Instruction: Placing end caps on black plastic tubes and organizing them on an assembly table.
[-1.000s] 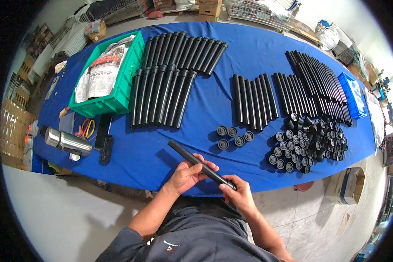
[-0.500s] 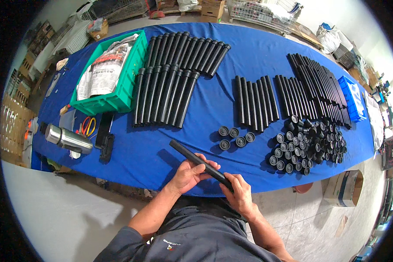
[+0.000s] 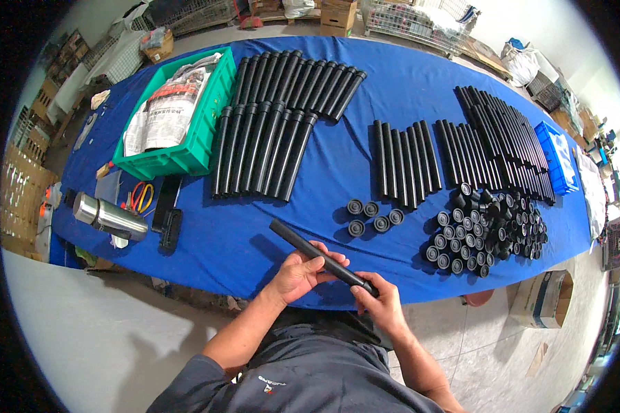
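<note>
A black tube (image 3: 293,237) slants in front of me, just over the table's near edge, its free end pointing up and left. My left hand (image 3: 303,274) is closed around its middle, thumb on top. At its lower right end my right hand (image 3: 380,301) grips a black end cap (image 3: 368,286), which sits against the tube; how far it is pushed on cannot be made out. Several loose round caps (image 3: 381,223) lie beyond, beside a larger heap of caps (image 3: 472,234). Behind them are rows of plain tubes (image 3: 403,162). Tubes with capped ends (image 3: 258,148) lie at left centre.
A green crate (image 3: 176,162) holding newspaper stands at the far left of the blue-covered table (image 3: 310,186). Nearer are a steel flask (image 3: 110,217) and scissors (image 3: 142,197). A blue bin (image 3: 561,165) is at the right. An open cardboard box (image 3: 544,299) rests on the floor.
My right hand has shifted slightly at the tube's lower end, and the cap there now shows between its fingers. My left hand keeps its hold on the tube.
</note>
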`<move>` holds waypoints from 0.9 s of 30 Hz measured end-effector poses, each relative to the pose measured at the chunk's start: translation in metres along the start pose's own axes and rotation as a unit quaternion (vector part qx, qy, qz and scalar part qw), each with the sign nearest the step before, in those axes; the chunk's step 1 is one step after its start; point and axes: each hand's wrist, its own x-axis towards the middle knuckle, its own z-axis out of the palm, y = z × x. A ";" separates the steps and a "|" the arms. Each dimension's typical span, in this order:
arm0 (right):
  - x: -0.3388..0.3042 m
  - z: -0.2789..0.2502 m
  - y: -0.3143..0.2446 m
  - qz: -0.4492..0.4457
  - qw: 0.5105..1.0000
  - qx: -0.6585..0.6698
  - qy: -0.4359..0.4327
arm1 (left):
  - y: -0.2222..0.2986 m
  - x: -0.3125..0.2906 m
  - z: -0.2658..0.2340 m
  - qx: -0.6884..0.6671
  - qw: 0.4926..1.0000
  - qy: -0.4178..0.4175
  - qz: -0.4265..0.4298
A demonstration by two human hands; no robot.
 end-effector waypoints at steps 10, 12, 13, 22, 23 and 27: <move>-0.002 0.005 0.009 -0.077 0.992 -0.087 0.056 | 0.000 0.002 -0.002 0.000 1.000 -0.012 -0.003; 0.004 0.007 0.015 -0.198 0.962 -0.164 0.090 | -0.001 0.004 -0.002 -0.027 1.000 -0.010 -0.008; 0.005 0.007 0.014 -0.313 0.911 -0.238 0.121 | -0.001 0.003 -0.002 -0.027 1.000 -0.009 -0.008; 0.007 0.004 0.015 -0.360 0.877 -0.294 0.120 | 0.001 0.003 0.000 -0.020 1.000 -0.012 -0.005; 0.003 0.003 0.012 -0.360 0.878 -0.293 0.120 | 0.001 0.003 0.000 -0.019 1.000 -0.018 0.002; 0.001 -0.004 0.005 0.190 0.939 0.284 -0.041 | 0.001 0.001 0.000 -0.009 1.000 -0.009 0.003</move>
